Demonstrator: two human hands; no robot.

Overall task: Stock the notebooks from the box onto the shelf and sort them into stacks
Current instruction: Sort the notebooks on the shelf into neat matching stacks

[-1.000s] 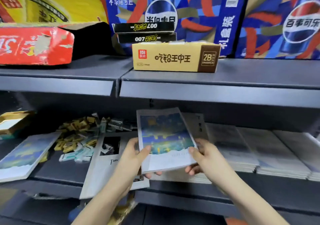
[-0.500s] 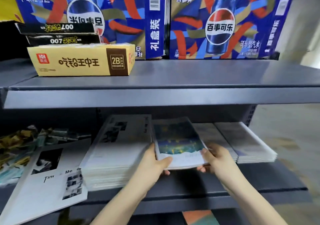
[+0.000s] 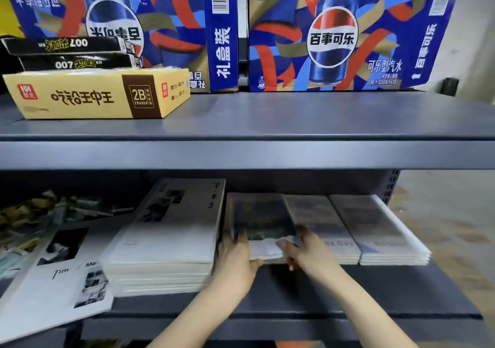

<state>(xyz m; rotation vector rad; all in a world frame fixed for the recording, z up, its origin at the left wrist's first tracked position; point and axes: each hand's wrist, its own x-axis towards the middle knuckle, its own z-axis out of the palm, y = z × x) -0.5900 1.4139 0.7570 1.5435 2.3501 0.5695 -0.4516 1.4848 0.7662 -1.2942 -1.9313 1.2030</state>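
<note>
Head view, blue-cover notebook [image 3: 261, 221] is laid flat on the lower shelf [image 3: 294, 302], its near corners are pinched by left hand [image 3: 235, 256] and right hand [image 3: 305, 254], thumbs on top, white stack [image 3: 166, 240] just beside at 9 o'clock, two grey stacks [image 3: 348, 227] at 3 o'clock.

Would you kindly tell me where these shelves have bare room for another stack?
Upper shelf: bare right of the yellow eraser box, before the Pepsi cartons. Lower shelf: only the front strip before the rightmost stacks. Crowded: its left end, loose notebook and small packets; left hand and right hand grip the blue notebook.
</note>
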